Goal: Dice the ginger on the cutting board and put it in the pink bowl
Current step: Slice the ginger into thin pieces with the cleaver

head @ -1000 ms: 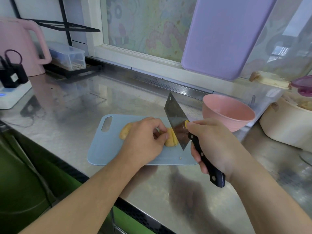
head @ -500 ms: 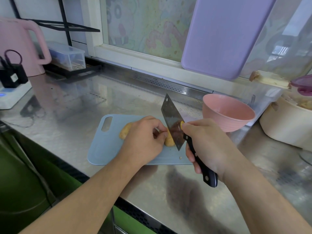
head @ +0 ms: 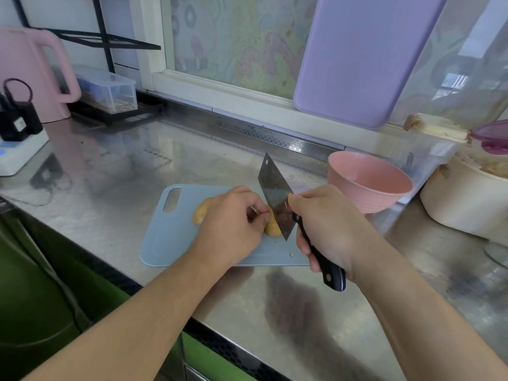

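A yellow-brown piece of ginger (head: 202, 213) lies on the light blue cutting board (head: 170, 237). My left hand (head: 233, 226) covers its middle and holds it down with curled fingers. My right hand (head: 327, 229) grips the black handle of a cleaver (head: 275, 193), whose blade stands on edge against the ginger's right end, tip pointing away from me. A thin slice of ginger sticks to the blade near my right thumb. The pink bowl (head: 368, 180) sits empty just right of the board.
A steel counter (head: 123, 166) carries everything. A cream pot (head: 464, 199) stands at the right, a purple board (head: 357, 61) leans on the window, and a pink kettle (head: 33, 75), a clear box (head: 110, 89) and a power strip (head: 19, 152) sit at the left.
The cleaver and my right hand have shifted left, closer to my left fingertips, so less of the ginger's right end shows. My left hand has stayed on the ginger.
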